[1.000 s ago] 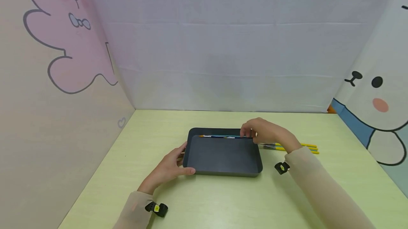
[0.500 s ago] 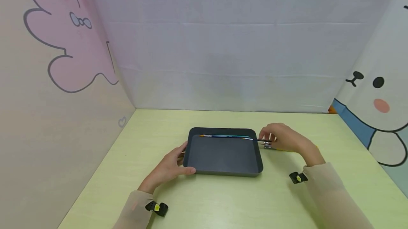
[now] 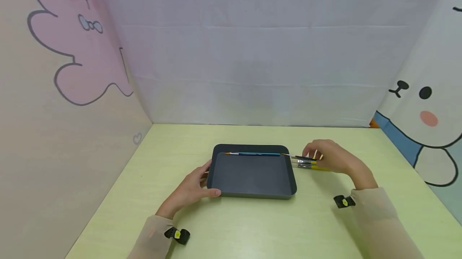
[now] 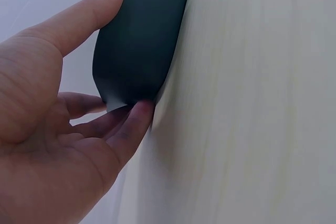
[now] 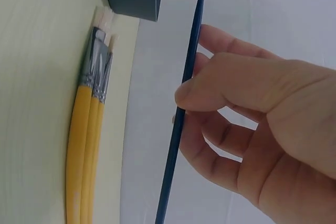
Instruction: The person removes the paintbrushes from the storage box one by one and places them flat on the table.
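Observation:
My left hand [image 3: 191, 187] holds the dark grey tray [image 3: 252, 179] at its left end. Its thumb lies on the front left corner, and in the left wrist view the fingers [image 4: 123, 135] touch the tray's lower edge. Between thumb and fingers, my right hand [image 3: 333, 158] pinches a thin dark blue paintbrush [image 5: 178, 121]. That brush's tip points left over the tray's right rim. Along the back of the tray lies a paintbrush [image 3: 252, 154] with a blue and turquoise handle; whether it is a single brush is hard to tell.
Yellow-handled flat paintbrushes [image 5: 84, 129] lie side by side on the pale table [image 3: 252, 227], right of the tray and below my right hand, which partly covers them in the head view. A white cloth wall [image 3: 231, 74] closes off the back.
My right hand has moved right with the dark blue paintbrush, from over the tray's back right corner to above the yellow-handled paintbrushes. My left hand and the tray have stayed in place.

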`<action>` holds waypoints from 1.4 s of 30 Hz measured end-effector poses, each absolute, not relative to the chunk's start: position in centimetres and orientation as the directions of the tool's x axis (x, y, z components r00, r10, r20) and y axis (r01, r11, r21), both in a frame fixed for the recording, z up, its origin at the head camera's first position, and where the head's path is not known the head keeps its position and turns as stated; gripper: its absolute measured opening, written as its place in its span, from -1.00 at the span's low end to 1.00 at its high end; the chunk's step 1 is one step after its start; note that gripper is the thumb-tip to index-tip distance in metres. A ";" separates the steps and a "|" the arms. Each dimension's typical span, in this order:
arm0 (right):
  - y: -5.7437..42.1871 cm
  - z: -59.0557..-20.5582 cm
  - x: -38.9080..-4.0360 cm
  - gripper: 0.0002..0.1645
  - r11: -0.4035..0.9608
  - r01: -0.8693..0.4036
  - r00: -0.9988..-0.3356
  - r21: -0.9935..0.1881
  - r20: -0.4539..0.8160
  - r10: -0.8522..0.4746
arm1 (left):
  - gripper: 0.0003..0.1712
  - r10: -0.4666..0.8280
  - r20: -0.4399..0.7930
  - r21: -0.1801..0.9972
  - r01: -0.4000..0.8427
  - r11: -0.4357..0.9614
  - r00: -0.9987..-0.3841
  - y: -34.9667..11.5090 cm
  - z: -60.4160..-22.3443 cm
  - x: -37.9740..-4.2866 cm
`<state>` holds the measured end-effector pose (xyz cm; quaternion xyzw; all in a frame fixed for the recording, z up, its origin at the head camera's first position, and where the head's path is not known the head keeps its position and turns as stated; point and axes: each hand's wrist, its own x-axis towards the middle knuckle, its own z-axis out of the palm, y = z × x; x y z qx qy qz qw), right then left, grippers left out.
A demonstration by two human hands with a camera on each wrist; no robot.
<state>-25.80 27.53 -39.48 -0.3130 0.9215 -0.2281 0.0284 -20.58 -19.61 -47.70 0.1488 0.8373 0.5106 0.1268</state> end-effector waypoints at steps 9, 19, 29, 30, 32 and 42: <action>29.5 -40.0 -25.6 -0.52 0.737 -0.542 -0.820 -0.404 0.063 -0.569 | 0.34 0.374 -0.067 0.893 0.112 0.436 -0.925 -19.5 -47.8 -20.5; 30.4 -41.1 -26.0 -0.49 0.739 -0.516 -0.825 -0.433 0.020 -0.565 | 0.34 0.362 -0.075 0.891 0.101 0.444 -0.929 -19.6 -47.9 -20.6; 31.2 -42.4 -26.4 -0.47 0.763 -0.474 -0.837 -0.439 -0.043 -0.545 | 0.35 0.351 -0.083 0.884 0.094 0.457 -0.933 -19.6 -47.9 -20.8; 31.2 -42.4 -26.4 -0.46 0.761 -0.477 -0.835 -0.440 -0.043 -0.548 | 0.35 0.351 -0.083 0.884 0.094 0.458 -0.933 -19.6 -47.9 -20.8; 31.4 -42.6 -26.5 -0.44 0.754 -0.483 -0.830 -0.446 -0.041 -0.556 | 0.35 0.356 -0.080 0.885 0.098 0.456 -0.931 -19.6 -47.9 -20.8; 31.6 -43.1 -26.7 -0.40 0.754 -0.478 -0.829 -0.450 -0.053 -0.557 | 0.34 0.376 -0.070 0.897 0.106 0.429 -0.924 -19.7 -47.8 -20.7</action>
